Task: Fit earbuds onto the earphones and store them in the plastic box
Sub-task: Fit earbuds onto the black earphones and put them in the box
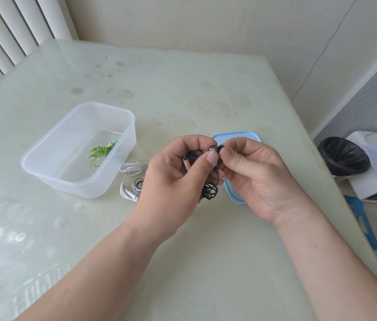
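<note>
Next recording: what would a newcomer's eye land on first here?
The two hands meet at centre: the left hand grips the bundled black earphones, while the right hand pinches at their silver earpiece, over a blue lid. To the left stands a clear plastic box with green earphones inside. Two white earphones lie beside it on the table.

Pale green glossy table, stained with faint rings. Clear plastic box stands open on left half. Just beside box's right wall: white earphone bundle; second white bundle nearer front edge. Blue lid lies flat right of centre, partly hidden.
</note>
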The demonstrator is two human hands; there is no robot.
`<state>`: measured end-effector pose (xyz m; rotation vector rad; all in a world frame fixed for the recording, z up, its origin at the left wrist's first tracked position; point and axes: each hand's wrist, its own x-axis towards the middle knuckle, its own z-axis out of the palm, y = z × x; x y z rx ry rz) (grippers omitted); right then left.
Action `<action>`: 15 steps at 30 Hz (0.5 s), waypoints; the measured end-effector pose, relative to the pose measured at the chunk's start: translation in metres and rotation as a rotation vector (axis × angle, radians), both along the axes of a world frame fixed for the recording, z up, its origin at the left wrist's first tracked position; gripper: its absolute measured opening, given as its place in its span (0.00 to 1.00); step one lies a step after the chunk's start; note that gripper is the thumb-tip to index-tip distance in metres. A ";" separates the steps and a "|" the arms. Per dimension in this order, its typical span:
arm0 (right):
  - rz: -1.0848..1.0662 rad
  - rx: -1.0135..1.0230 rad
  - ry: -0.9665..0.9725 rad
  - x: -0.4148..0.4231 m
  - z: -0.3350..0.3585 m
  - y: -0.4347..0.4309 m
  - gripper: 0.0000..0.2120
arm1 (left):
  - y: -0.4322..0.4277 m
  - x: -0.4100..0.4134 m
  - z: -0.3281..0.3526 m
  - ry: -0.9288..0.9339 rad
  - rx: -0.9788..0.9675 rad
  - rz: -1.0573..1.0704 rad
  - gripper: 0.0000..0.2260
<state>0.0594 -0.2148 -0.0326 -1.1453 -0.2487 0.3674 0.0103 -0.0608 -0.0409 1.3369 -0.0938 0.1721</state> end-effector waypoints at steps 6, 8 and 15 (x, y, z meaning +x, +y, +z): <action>-0.005 -0.008 -0.051 0.000 -0.005 0.001 0.04 | -0.001 0.000 0.000 -0.001 0.001 0.006 0.04; -0.025 -0.013 -0.067 -0.001 -0.006 0.004 0.02 | -0.002 -0.001 0.001 -0.005 0.002 0.022 0.05; -0.039 -0.027 -0.068 -0.003 -0.006 0.006 0.01 | -0.006 -0.003 0.001 -0.015 0.046 0.082 0.07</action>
